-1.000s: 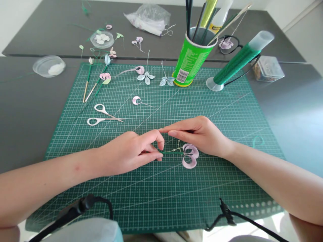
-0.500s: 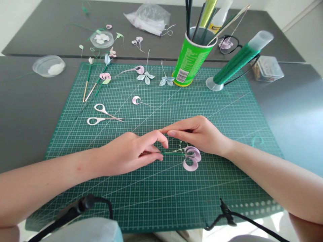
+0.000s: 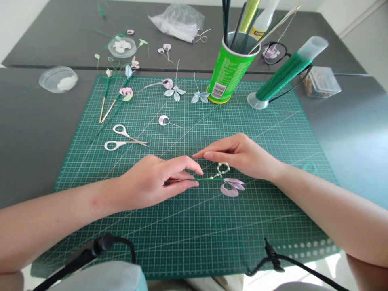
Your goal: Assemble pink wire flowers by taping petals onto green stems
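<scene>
My left hand [image 3: 159,178] pinches the thin green-wrapped stem of an artificial flower [image 3: 229,190] between thumb and fingers. The flower's lilac looped petals point right, over the cutting mat [image 3: 182,242]. A small pale green beaded sprig [image 3: 223,167] branches up from the same stem. Just beyond it is my right hand [image 3: 242,155], its thumb and index finger drawn together close to my left fingertips. Whatever may be between those right fingers is too small to make out. White-handled scissors [image 3: 119,144] lie spread on the mat left of my hands.
A green can [image 3: 232,74] of sticks and a green tube [image 3: 281,76] stand at the back of the mat. A loose lilac petal [image 3: 164,120], blue flowers [image 3: 175,93] and wrapped stems [image 3: 106,93] lie around. Behind are shallow dishes [image 3: 59,79] and a plastic bag [image 3: 178,24].
The flower has turned about its stem, its petals now seen more from the side, and the beaded sprig shows more fully. My right hand has shifted slightly up and away.
</scene>
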Demonstrator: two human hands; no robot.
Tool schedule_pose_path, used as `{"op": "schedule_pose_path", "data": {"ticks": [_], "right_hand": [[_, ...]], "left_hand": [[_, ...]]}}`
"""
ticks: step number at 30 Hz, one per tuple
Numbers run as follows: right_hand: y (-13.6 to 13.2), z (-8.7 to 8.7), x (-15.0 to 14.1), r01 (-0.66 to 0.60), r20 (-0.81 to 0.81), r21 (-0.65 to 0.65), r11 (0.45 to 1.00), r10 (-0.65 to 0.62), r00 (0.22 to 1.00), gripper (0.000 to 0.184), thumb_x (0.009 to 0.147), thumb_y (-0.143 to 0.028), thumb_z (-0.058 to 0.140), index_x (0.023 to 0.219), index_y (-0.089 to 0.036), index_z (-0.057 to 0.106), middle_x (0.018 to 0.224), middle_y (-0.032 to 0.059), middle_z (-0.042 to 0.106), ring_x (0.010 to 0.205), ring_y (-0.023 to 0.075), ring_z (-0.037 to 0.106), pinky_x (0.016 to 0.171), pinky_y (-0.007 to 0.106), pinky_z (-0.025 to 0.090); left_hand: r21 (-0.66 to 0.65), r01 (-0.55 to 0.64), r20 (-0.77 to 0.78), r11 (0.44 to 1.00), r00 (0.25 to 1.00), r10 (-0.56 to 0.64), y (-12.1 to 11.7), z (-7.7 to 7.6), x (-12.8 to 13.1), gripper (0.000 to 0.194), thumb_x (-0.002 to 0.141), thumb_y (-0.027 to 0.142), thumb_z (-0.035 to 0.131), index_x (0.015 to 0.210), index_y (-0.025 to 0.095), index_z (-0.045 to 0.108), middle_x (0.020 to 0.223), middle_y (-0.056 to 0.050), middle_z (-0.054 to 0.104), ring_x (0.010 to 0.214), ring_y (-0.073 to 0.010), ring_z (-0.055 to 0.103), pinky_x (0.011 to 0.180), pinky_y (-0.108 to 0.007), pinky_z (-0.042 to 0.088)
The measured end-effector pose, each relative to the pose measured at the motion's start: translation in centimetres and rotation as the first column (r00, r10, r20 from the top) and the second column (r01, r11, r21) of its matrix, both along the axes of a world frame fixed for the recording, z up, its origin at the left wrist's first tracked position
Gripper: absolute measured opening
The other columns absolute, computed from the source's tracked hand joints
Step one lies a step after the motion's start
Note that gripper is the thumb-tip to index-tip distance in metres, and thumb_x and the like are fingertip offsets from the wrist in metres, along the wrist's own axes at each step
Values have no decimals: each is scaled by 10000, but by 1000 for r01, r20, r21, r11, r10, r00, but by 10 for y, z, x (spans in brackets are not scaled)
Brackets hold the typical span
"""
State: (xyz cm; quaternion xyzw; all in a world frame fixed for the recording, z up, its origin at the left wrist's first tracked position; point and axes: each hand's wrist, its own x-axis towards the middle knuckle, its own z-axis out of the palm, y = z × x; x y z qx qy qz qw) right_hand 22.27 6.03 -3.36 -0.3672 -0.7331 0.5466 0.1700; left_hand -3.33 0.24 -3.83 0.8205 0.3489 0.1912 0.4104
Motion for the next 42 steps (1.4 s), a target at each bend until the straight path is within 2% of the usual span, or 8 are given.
{"op": "schedule_pose_path", "data": {"ticks": [5,12,16,19,23,28,36,42], "right_hand": [[0,0,1,-50,3,-44,998,50,999,309,997,-408,689,1093,-181,874,1001,86,847,812,185,743,654,287,547],[-1,1,3,-119,-29,-71,990,118,993,367,983,-517,704,1000,-187,864,921,60,823,788,160,707,685,268,528],[-1,0,5,-129,32,-16,991,130,991,341,1002,-476,689,949,-186,860,681,-2,671,580,93,490,521,237,363],[-2,-1,5,-127,48,-4,992,127,991,297,1020,-413,660,1002,-194,859,634,-33,579,546,77,375,497,233,294],[-2,2,4,-71,91,-14,997,72,993,301,991,-417,684,952,-170,851,672,-11,624,570,85,420,509,234,331],[-2,4,4,-179,63,-29,983,180,982,285,980,-367,665,995,-138,835,605,-24,606,495,64,386,450,220,295],[-4,4,3,-308,-14,34,951,309,951,244,985,-312,704,1004,-119,852,683,32,758,501,64,519,458,201,370],[-6,6,4,-352,-50,-7,936,352,935,245,979,-319,716,983,-120,860,676,42,771,467,60,476,432,209,346]], "left_hand": [[-7,-53,31,999,998,54,-2,2,0,87,1043,304,667,1113,255,680,905,20,863,702,-148,806,621,-228,550],[45,-234,91,971,969,230,-3,8,4,51,1006,295,713,1022,247,710,872,32,861,589,-109,749,538,-205,525],[-24,-313,89,949,945,314,-1,12,7,75,993,309,704,1010,241,730,854,41,861,490,-92,691,497,-205,515],[-105,-348,75,932,931,356,1,14,8,86,981,308,686,999,239,734,839,38,858,437,-89,636,465,-215,506],[-210,-394,71,895,906,416,2,16,8,69,958,299,677,974,235,696,844,25,854,439,-90,611,456,-217,502],[-347,-449,95,824,857,507,7,16,7,105,941,311,688,960,227,630,845,-8,841,455,-94,594,455,-215,505],[-352,-468,63,811,852,519,9,14,7,145,946,334,694,978,204,638,841,-26,843,441,-73,524,437,-186,477],[-335,-484,50,809,848,528,11,13,8,148,941,337,704,962,201,648,840,-34,846,432,-77,532,429,-190,468]]}}
